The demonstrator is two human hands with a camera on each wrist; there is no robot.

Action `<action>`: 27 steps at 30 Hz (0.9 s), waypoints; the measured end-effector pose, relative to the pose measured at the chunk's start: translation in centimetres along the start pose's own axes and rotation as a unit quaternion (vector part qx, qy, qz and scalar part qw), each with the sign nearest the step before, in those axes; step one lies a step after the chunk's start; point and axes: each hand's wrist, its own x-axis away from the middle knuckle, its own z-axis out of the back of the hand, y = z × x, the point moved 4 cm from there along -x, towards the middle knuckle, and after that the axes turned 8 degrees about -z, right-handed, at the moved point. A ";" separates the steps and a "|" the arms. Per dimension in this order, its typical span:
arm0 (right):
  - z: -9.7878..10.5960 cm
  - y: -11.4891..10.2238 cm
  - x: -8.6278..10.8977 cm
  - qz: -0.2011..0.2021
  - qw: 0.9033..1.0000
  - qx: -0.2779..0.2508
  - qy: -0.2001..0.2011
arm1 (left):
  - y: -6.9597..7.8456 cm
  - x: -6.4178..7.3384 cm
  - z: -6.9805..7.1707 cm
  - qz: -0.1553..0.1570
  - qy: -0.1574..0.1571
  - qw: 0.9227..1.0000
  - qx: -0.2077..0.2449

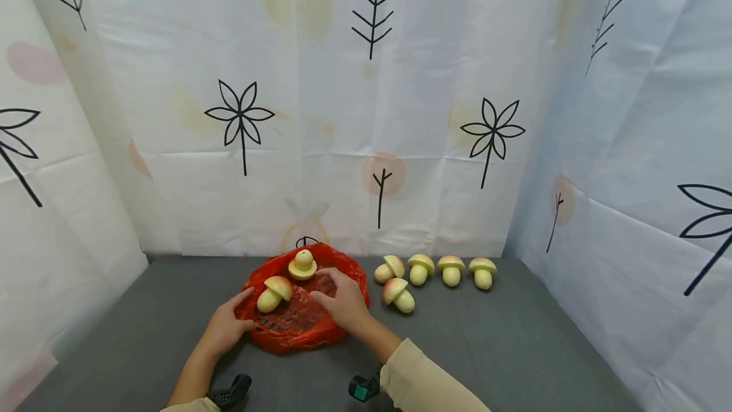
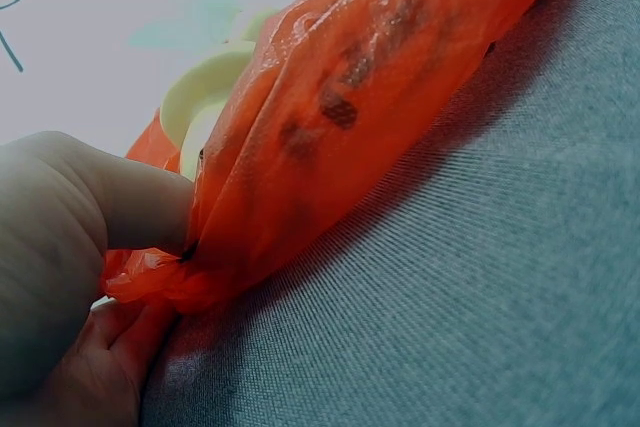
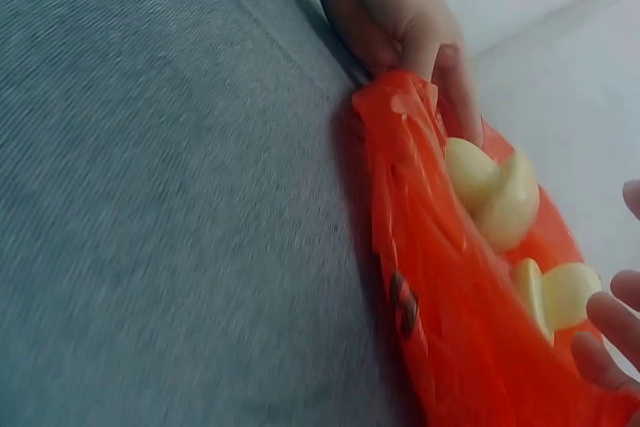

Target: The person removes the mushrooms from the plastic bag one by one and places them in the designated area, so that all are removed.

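A red plastic bag (image 1: 297, 336) lies spread on the table with its mouth rolled open. Inside it, one toy mushroom (image 1: 274, 294) rests tilted at the left, and another mushroom (image 1: 302, 266) sits cap down with its stem up. My left hand (image 1: 224, 329) grips the bag's left edge, its thumb (image 2: 150, 202) on one side of the plastic and the fingers on the other. Over the right part of the bag is my right hand (image 1: 343, 304), fingers apart and holding nothing, close to the upturned mushroom. In the right wrist view its fingertips (image 3: 612, 322) show beside that mushroom.
Right of the bag, several mushrooms stand in a row along the back, the rightmost mushroom (image 1: 483, 272) farthest off. One more mushroom (image 1: 399, 295) lies in front of the row's left end. A patterned white curtain (image 1: 320, 202) closes off the back and sides of the grey table (image 1: 492, 348).
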 end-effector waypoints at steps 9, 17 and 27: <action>-2.6 -0.9 -1.4 -0.040 0.996 0.057 -0.051 | 0.0 0.0 0.0 -0.001 0.001 1.000 -0.004; -4.8 -1.1 -2.6 -0.030 0.987 0.121 -0.102 | 0.1 0.0 0.0 0.001 0.003 1.000 -0.001; -7.7 -0.3 -3.2 -0.039 0.964 0.220 -0.142 | -0.1 0.0 0.0 0.004 0.003 1.000 -0.007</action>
